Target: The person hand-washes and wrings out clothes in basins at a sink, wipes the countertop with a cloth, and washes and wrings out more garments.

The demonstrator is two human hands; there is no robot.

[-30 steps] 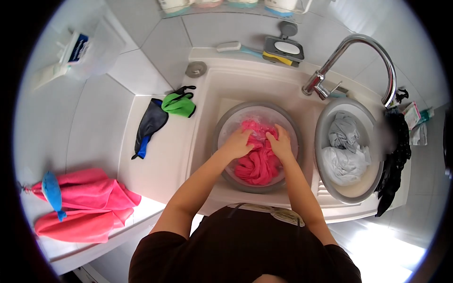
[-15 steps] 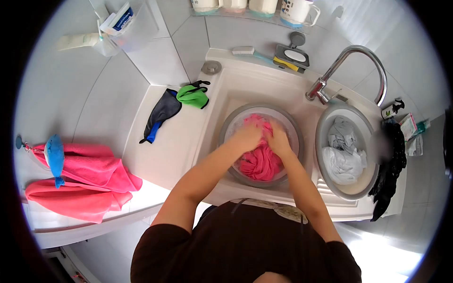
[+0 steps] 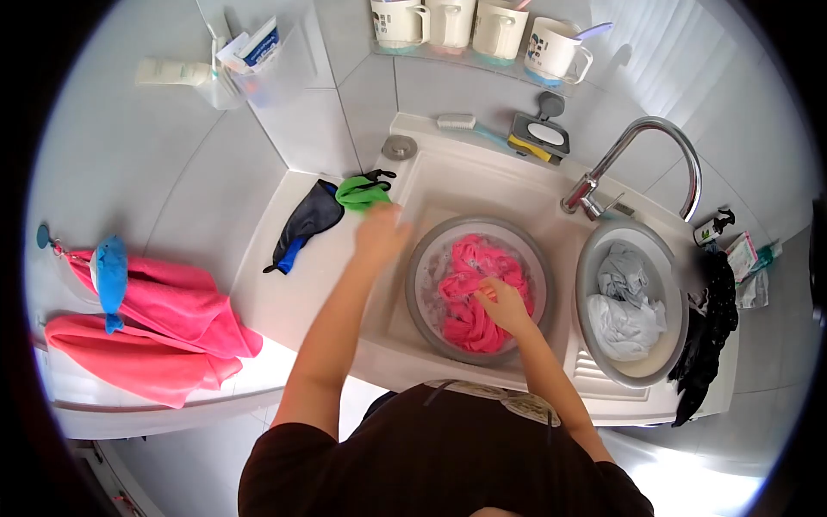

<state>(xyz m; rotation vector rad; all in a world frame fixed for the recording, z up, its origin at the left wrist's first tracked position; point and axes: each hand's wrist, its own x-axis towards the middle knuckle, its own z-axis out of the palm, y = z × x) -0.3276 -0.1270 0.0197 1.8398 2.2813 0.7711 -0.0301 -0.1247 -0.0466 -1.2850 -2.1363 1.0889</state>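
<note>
A bunched pink cloth (image 3: 475, 332) lies in soapy water in a round grey-rimmed basin (image 3: 416, 289), which stands inside the sink. My right hand (image 3: 506, 308) is closed on a part of this cloth, over the middle of the basin. Off to the left, my left hand (image 3: 379, 237) hovers at the sink's left edge, smeared by motion, so its fingers cannot be made out. Just beyond it, a green cloth (image 3: 360, 193) with a black strap lies beside a dark grey and blue cloth (image 3: 310, 217) on the counter.
An oval basin (image 3: 588, 340) with grey and white clothes stands at right, beneath the chrome faucet (image 3: 680, 129). Black clothing (image 3: 715, 302) hangs beyond it. A brush (image 3: 457, 121) and a soap dish (image 3: 538, 138) rest along the back ledge. Pink towels (image 3: 164, 302) hang at left.
My left hand has left the pink cloth and moved left and away from me toward the green cloth. My right hand has shifted nearer to me. The camera view has tilted slightly upward.
</note>
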